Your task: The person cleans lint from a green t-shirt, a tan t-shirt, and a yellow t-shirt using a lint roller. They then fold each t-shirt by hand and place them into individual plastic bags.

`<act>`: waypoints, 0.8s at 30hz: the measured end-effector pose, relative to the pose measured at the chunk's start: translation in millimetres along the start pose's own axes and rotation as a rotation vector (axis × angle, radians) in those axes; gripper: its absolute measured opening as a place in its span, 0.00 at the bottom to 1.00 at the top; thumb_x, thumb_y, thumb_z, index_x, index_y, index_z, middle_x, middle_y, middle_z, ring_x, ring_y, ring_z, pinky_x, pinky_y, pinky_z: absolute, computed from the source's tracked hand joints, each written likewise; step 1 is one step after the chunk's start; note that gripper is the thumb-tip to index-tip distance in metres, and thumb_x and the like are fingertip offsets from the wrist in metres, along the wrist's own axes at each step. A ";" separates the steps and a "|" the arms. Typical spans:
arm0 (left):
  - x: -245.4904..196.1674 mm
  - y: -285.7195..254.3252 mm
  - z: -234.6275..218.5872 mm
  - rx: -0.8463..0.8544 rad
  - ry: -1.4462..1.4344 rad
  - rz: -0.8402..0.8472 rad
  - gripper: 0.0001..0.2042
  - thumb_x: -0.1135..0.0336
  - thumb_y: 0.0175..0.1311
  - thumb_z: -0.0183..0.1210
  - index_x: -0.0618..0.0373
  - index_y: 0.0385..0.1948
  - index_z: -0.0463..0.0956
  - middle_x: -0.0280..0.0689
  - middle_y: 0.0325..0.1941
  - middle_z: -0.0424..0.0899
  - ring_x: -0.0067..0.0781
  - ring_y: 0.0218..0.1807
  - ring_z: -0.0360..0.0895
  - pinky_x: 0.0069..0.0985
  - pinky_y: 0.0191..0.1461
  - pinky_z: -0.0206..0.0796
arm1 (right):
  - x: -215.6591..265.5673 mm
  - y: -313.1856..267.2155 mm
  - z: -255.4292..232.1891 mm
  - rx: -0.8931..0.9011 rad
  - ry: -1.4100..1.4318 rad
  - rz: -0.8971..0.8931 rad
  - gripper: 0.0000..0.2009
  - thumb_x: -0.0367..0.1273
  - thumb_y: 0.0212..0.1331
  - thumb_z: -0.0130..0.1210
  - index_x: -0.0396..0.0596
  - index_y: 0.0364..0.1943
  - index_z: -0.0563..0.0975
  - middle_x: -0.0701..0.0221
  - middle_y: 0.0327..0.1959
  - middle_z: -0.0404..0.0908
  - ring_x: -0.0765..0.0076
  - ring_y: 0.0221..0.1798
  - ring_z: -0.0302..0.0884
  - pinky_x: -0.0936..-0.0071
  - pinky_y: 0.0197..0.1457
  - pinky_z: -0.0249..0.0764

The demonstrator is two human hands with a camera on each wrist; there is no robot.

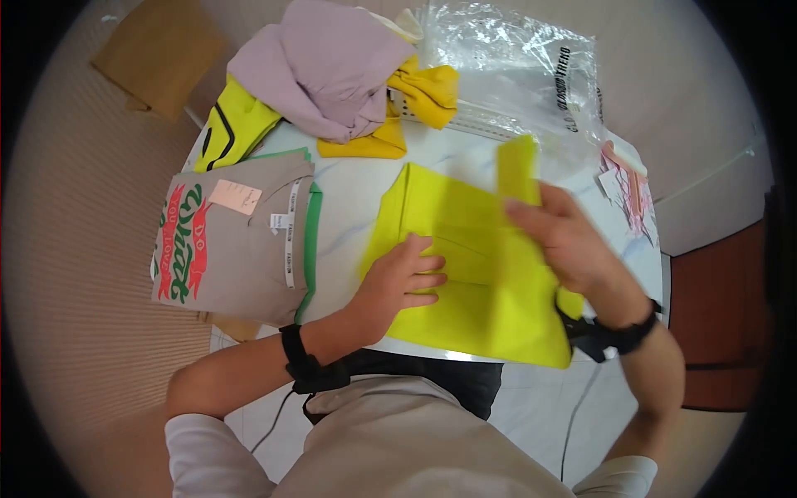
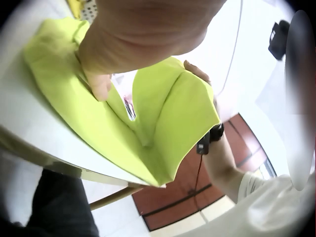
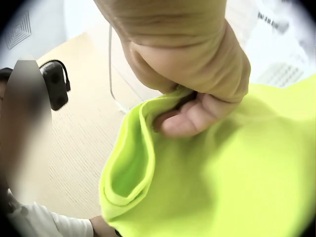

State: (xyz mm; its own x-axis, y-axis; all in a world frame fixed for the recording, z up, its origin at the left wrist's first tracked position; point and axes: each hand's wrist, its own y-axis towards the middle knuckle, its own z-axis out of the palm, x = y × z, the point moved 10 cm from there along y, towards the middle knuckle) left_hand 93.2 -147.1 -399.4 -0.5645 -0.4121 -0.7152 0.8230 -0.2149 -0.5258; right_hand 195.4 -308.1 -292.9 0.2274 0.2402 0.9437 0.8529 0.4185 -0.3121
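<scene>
A neon yellow-green garment (image 1: 452, 220) lies partly folded on the white table in the head view. My right hand (image 1: 573, 241) pinches its right part and holds that flap up off the rest. Seen from the right wrist, thumb and fingers grip the doubled edge of the fabric (image 3: 197, 182), which hangs in an open loop. My left hand (image 1: 394, 286) rests on the left half of the garment, fingers spread. In the left wrist view, the cloth (image 2: 182, 98) rises in a V-shaped fold between the two hands.
Left of the garment lies a folded grey T-shirt (image 1: 241, 224) with green trim and a tag. Behind are a heap of mauve cloth (image 1: 332, 66), a yellow garment (image 1: 427, 91) and a clear plastic bag (image 1: 506, 50). Pink tags with strings (image 1: 635, 191) lie near the right edge.
</scene>
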 end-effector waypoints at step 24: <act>-14.5 -49.4 -77.8 -0.187 0.293 0.023 0.30 0.75 0.72 0.56 0.66 0.74 0.56 0.46 0.50 0.87 0.29 0.44 0.86 0.27 0.39 0.85 | -40.9 -93.4 81.9 0.197 -1.167 -0.576 0.18 0.32 0.51 0.74 0.44 0.44 0.80 0.64 0.37 0.80 0.55 0.34 0.77 0.64 0.36 0.76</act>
State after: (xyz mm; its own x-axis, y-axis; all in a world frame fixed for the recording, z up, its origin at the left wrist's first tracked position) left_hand 55.8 -61.6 -398.9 -0.5624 -0.1373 -0.8154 0.8252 -0.0310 -0.5639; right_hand 68.0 -285.3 -311.3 -0.7652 0.5544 0.3275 0.5856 0.8106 -0.0040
